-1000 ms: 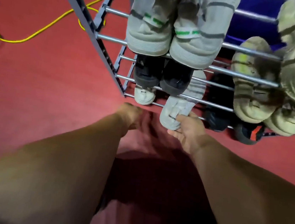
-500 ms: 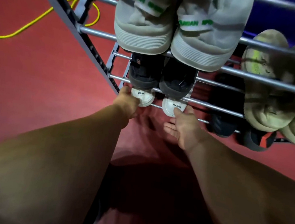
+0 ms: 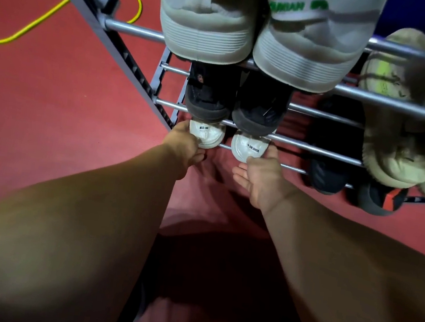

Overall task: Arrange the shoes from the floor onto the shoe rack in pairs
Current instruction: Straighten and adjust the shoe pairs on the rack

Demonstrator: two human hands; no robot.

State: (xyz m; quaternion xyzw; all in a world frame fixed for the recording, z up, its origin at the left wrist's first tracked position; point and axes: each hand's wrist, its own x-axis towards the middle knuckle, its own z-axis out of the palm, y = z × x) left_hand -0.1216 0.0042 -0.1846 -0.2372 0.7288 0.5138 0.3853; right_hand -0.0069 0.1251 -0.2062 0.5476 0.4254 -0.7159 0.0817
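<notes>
Two white shoes sit side by side on the lowest shelf of the grey shoe rack (image 3: 128, 55), heels toward me. My left hand (image 3: 185, 145) grips the heel of the left white shoe (image 3: 208, 135) from its left side. Over at the right white shoe (image 3: 247, 149), my right hand (image 3: 263, 177) curls its fingers round the heel's right side, thumb spread below. Black shoes (image 3: 236, 102) on the shelf above hide the white shoes' fronts. A grey pair with green lettering (image 3: 257, 30) fills the shelf above those.
Beige sneakers (image 3: 394, 156) occupy the right side of the rack, with a dark shoe (image 3: 327, 175) and a black-and-orange shoe (image 3: 378, 200) below them. A yellow cable (image 3: 50, 15) lies on the red floor (image 3: 49, 127) to the left.
The right white shoe has been slid in under the black pair beside its mate. My left hand moved up from the floor onto the left white shoe's heel. The view moved closer.
</notes>
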